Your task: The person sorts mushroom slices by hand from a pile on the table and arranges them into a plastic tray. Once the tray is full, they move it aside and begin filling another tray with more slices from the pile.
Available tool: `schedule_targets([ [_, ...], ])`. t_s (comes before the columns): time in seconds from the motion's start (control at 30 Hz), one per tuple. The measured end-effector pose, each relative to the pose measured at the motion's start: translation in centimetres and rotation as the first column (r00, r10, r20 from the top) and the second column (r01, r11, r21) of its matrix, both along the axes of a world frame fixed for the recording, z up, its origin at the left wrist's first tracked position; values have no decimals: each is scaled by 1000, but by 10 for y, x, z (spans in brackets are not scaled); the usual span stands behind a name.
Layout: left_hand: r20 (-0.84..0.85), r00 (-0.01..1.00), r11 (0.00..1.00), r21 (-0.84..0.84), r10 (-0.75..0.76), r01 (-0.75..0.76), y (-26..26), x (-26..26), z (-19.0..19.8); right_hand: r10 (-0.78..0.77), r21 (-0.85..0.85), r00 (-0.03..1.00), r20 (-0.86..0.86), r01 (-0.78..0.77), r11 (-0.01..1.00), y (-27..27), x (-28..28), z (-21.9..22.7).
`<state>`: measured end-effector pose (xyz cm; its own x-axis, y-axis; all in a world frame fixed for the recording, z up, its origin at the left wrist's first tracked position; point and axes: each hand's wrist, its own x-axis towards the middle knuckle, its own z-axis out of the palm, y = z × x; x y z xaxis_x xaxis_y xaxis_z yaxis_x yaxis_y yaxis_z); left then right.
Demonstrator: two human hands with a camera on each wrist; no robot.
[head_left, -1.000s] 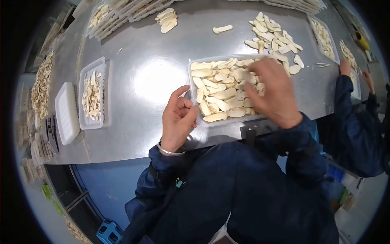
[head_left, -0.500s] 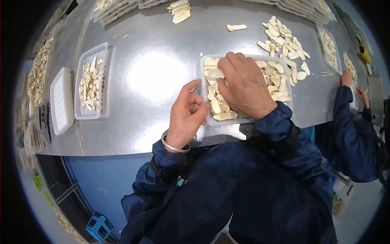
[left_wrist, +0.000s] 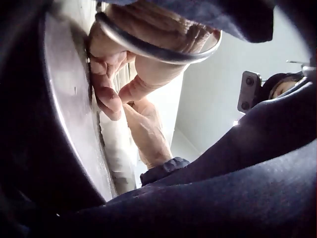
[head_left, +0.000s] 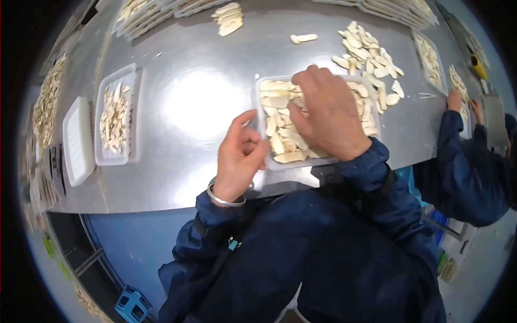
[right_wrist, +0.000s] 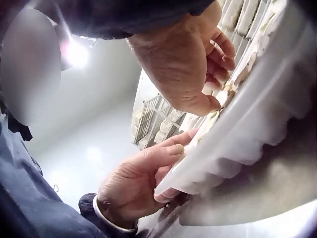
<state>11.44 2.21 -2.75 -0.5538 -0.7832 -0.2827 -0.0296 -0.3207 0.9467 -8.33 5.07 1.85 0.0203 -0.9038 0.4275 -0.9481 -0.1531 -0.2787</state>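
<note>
A clear plastic tray (head_left: pixel 260 121) full of pale mushroom slices (head_left: pixel 278 102) stands near the table's front edge. My left hand (head_left: pixel 240 161) pinches its left rim. In the right wrist view the thumb of this left hand (right_wrist: pixel 141 181) lies on top of the rim, other fingers below. Over the middle of the tray is my right hand (head_left: pixel 334 116), palm down, hiding many slices. In the right wrist view, the right hand (right_wrist: pixel 181 69) has loosely bent fingers and its thumb tip touches the slices. Nothing shows between its thumb and fingers.
Loose slices (head_left: pixel 371 54) lie behind the tray at right, with tweezers (head_left: pixel 426 96) beside them. A single slice (head_left: pixel 304 38) and a small stack (head_left: pixel 228 19) lie farther back. At left stand another filled tray (head_left: pixel 131 102) and a white tray (head_left: pixel 78 142). Another person's arm (head_left: pixel 451 121) reaches in at right.
My right hand has moved left from the right part of the tray to its middle, then stayed nearly still. The left hand keeps its place at the left rim. The head view shifts slightly.
</note>
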Motion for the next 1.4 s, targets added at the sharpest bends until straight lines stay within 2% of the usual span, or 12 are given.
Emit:
schedule_targets([
  [0.13,-6,1000,1000,-21,-14,14,-2,5,-4,-225,-167,968,107,241,956,28,-64,27],
  [0.23,23,999,997,-66,-26,27,-5,7,-3,-491,-74,867,91,497,864,66,-129,35],
  [0.33,4,1000,999,-45,-2,2,-7,10,0,-505,180,839,-203,539,823,101,-169,16],
  [0.47,24,999,997,-70,47,-45,-9,19,-2,-518,221,855,22,501,837,101,-157,0],
  [0.53,38,996,994,-76,83,-80,-11,27,-3,-490,206,871,15,477,854,89,-153,-3],
  [0.6,66,994,993,-89,89,-83,-2,12,7,-429,173,901,70,412,895,81,-176,-15],
  [0.93,26,991,988,-89,131,-128,0,16,0,-392,281,917,-81,398,873,54,-177,-25],
  [1.03,51,990,987,-90,135,-130,1,14,2,-374,222,920,-115,391,893,53,-182,-33],
  [1.13,39,989,987,-83,143,-140,1,12,1,-392,151,918,-68,398,905,51,-185,-33],
  [1.23,44,989,987,-87,142,-138,1,12,2,-432,67,900,57,429,901,52,-191,-35],
  [1.33,35,992,990,-79,123,-120,0,15,1,-453,135,833,317,433,891,57,-187,-26],
  [1.4,1,996,994,-61,94,-94,-2,19,1,-402,121,803,440,390,913,61,-177,-18],
])
